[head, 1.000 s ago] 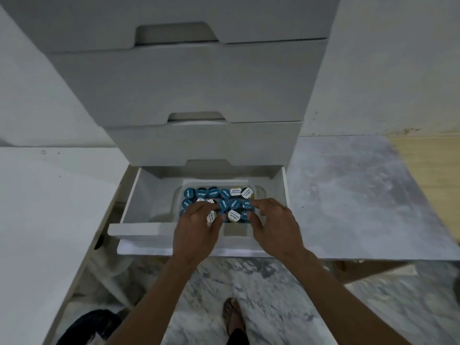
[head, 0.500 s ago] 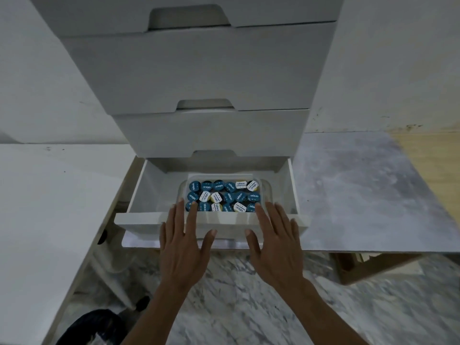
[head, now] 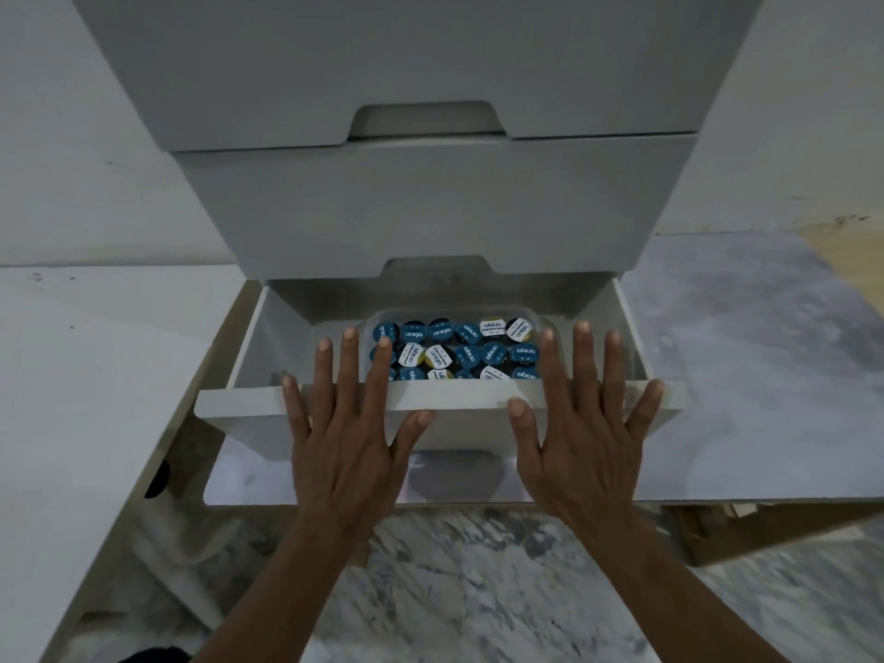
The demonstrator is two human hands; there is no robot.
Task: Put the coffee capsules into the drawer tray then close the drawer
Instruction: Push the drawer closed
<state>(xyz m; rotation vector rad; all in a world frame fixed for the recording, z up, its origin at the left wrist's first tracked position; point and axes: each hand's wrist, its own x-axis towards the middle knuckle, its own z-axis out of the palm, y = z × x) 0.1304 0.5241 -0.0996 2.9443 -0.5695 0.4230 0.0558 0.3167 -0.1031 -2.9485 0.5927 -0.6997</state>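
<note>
The lowest white drawer (head: 239, 404) of a drawer unit stands pulled out. Inside it sits a clear plastic tray (head: 545, 323) packed with several coffee capsules (head: 459, 351), most with blue lids, a few white. My left hand (head: 349, 433) lies flat with fingers spread over the drawer's front panel, fingertips reaching past the front edge. My right hand (head: 583, 423) lies the same way on the right half of the front panel. Neither hand holds anything. The front rows of capsules are hidden behind the drawer front.
Two closed white drawers (head: 430, 208) stack above the open one. A white surface (head: 71, 375) lies to the left, a grey marbled top (head: 741, 375) to the right. Marble floor (head: 478, 590) is below, with a wooden piece (head: 746, 533) at the right.
Both hands left the capsules in the tray, drew back and flattened against the drawer front. The drawer now shows less of its inside than a second ago.
</note>
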